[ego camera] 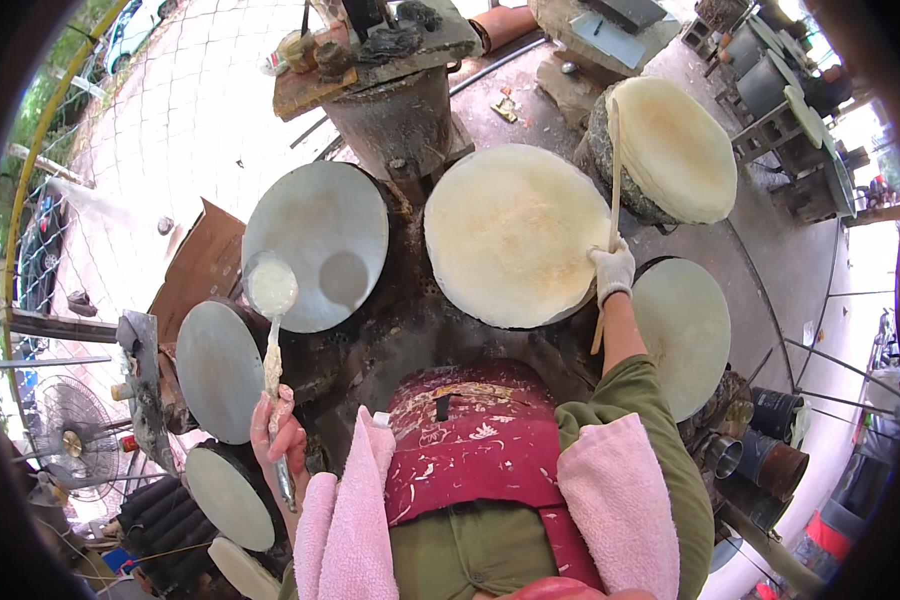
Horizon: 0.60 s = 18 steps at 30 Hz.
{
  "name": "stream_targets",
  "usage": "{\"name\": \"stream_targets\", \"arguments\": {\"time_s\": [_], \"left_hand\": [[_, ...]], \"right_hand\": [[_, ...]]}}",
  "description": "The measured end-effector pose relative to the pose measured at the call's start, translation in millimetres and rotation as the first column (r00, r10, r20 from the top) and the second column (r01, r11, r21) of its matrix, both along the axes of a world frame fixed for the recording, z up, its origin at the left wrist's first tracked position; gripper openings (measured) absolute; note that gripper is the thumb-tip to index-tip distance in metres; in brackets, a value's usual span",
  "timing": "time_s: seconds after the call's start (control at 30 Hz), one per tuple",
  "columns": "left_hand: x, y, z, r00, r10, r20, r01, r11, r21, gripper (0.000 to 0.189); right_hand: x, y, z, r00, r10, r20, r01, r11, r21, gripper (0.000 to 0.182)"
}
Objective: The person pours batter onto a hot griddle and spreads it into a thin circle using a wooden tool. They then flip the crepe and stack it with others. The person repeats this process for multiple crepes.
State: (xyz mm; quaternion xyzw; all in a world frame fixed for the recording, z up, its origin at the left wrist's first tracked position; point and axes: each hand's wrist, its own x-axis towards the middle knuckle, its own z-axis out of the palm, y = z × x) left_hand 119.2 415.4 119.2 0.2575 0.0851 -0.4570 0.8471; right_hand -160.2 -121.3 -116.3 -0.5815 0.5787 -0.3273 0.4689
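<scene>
My left hand [281, 431], bare, grips the handle of a metal ladle [271, 289] filled with pale batter, held over the lower left edge of a round grey griddle [322, 217]. Batter coats the ladle's handle. In my right hand [613, 266], which wears a white glove, is a long thin wooden stick [616, 172], upright in the picture. That hand is at the right edge of a large round griddle covered by a thin pale flatbread [517, 236] with light brown patches. A stack of round flatbreads [675, 150] lies at the upper right, beyond the stick.
More round griddles stand at the left [220, 373], lower left [229, 499] and right [682, 337]. A blackened metal drum [394, 112] with a cluttered board is ahead. A standing fan [71, 444] is far left, metal cans [780, 465] lower right, and a cardboard sheet [199, 266] beside the griddles.
</scene>
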Motion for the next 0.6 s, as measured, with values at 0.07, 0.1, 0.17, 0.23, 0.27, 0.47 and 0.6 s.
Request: {"name": "stream_targets", "arguments": {"time_s": [0.07, 0.1, 0.17, 0.23, 0.27, 0.47, 0.6], "left_hand": [[5.8, 4.7, -0.7, 0.998, 0.005, 0.055, -0.007, 0.999, 0.037, 0.034], [11.1, 8.6, -2.1, 0.997, -0.004, 0.08, -0.001, 0.998, 0.06, 0.034], [20.4, 19.3, 3.6, 0.992, -0.026, 0.122, 0.011, 0.992, 0.122, 0.034], [27.1, 24.1, 2.0, 0.992, 0.01, 0.126, -0.036, 0.978, 0.207, 0.033], [30.4, 25.2, -0.1, 0.992, 0.026, 0.127, -0.058, 0.967, 0.248, 0.033], [46.3, 40.4, -18.0, 0.991, 0.018, 0.13, -0.045, 0.976, 0.213, 0.032], [45.0, 31.5, -25.3, 0.997, 0.05, 0.065, -0.064, 0.972, 0.228, 0.031]], "right_hand": [[20.2, 0.5, 32.1, 0.994, -0.003, -0.105, 0.003, 1.0, -0.003, 0.035], [32.2, 0.2, 49.4, 0.997, 0.009, -0.08, -0.01, 1.0, -0.012, 0.035], [53.5, 5.0, 81.1, 0.999, 0.035, -0.033, -0.035, 0.999, -0.015, 0.034], [81.4, 16.8, 126.2, 0.998, 0.052, -0.021, -0.053, 0.998, -0.033, 0.032], [92.0, 17.9, 139.4, 0.998, 0.06, -0.001, -0.06, 0.997, -0.039, 0.031], [143.1, 49.6, 222.0, 0.97, 0.15, 0.192, -0.12, 0.98, -0.162, 0.029], [129.1, 33.9, 285.5, 0.942, 0.14, 0.304, -0.1, 0.985, -0.144, 0.033]]}}
